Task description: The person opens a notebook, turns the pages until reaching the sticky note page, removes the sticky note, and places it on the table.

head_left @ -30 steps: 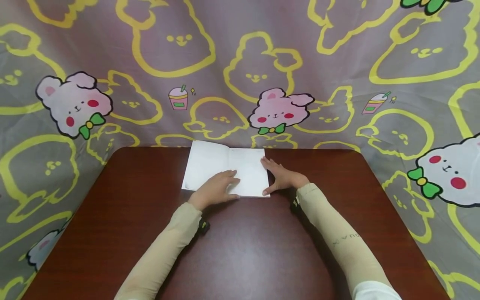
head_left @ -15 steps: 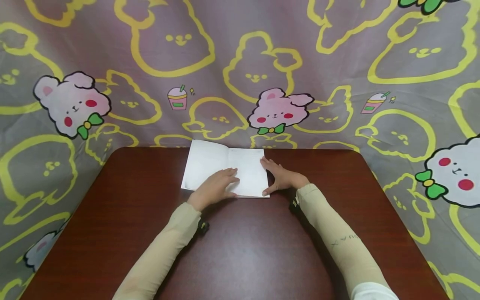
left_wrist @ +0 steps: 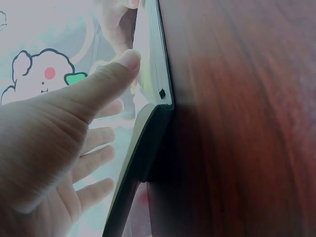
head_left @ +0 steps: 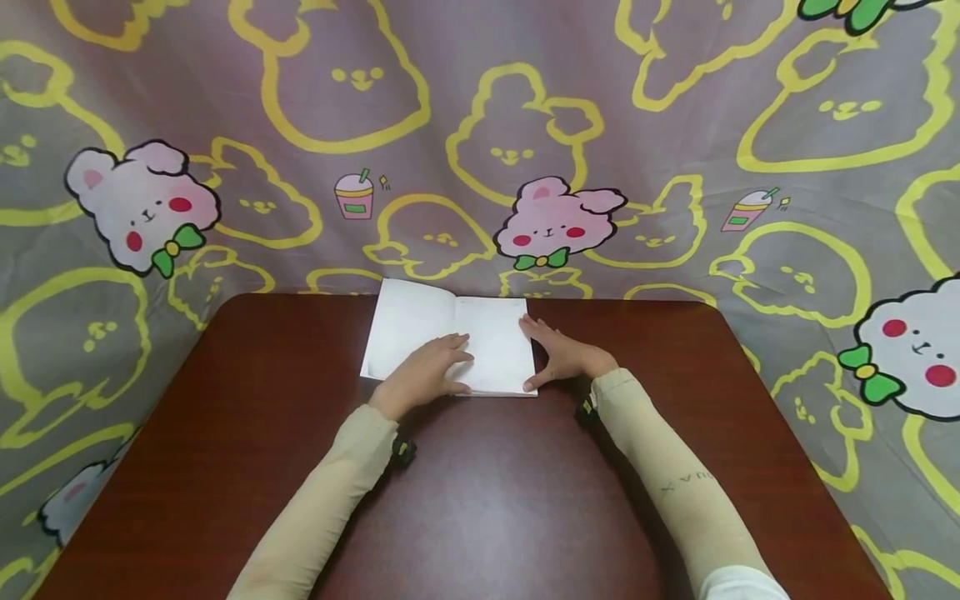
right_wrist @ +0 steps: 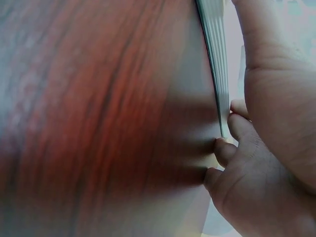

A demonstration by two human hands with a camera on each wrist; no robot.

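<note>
A white-paged, dark-covered book [head_left: 442,321] lies opened out on the far middle of the red-brown wooden table [head_left: 480,500]; left hand [head_left: 422,373] spread over it, right hand [head_left: 564,352] splayed at its right edge, neither gripping.

Left arm [head_left: 318,500]: one, cream-sleeved, slanting inward toward the far edge of the counter [head_left: 187,467]. Left hand [head_left: 422,372]: fingers relaxed and parted, aimed toward the right edge; thumb nearly straight, set apart. Right arm [head_left: 671,471]: one, cream-sleeved, slanting leftward to the far edge. Right hand [head_left: 566,353]: thumb and fingers spread apart, directed leftward. Hands: near one another, close to far edge.
</note>
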